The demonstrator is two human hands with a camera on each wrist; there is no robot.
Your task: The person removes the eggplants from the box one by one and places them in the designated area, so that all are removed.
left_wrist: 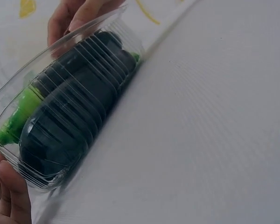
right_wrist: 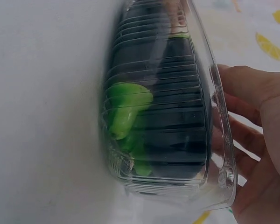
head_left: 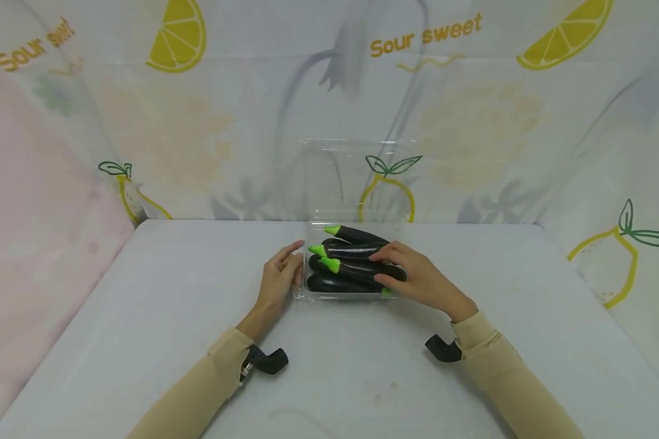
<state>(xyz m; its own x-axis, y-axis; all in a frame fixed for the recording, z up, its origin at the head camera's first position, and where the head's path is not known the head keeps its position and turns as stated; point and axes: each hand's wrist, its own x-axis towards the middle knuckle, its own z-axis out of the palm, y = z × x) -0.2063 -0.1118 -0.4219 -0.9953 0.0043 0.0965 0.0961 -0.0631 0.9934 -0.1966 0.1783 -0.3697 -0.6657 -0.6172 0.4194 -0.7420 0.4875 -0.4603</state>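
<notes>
A clear plastic clamshell box [head_left: 357, 296] sits on the table, full of several dark eggplants with green stem ends. My right hand [head_left: 423, 277] reaches in from the right, its thumb and fingers around the thick end of the uppermost eggplant [head_left: 357, 269]. Below that one lies another eggplant [head_left: 335, 284] along the front wall. At the box's left side rests my left hand [head_left: 279, 277], fingers extended and touching the wall. In the left wrist view, fingertips [left_wrist: 11, 179] meet the box corner. The right wrist view has the right hand [right_wrist: 259, 126] behind the rim, its fingertips partly hidden.
The raised clear lid [head_left: 335, 177] stands upright at the back, before a printed cloth [head_left: 252, 122] hanging behind the table. A white cover spreads over the table [head_left: 198, 268]. Black curved wrist mounts [head_left: 271, 361] stick out from both sleeves.
</notes>
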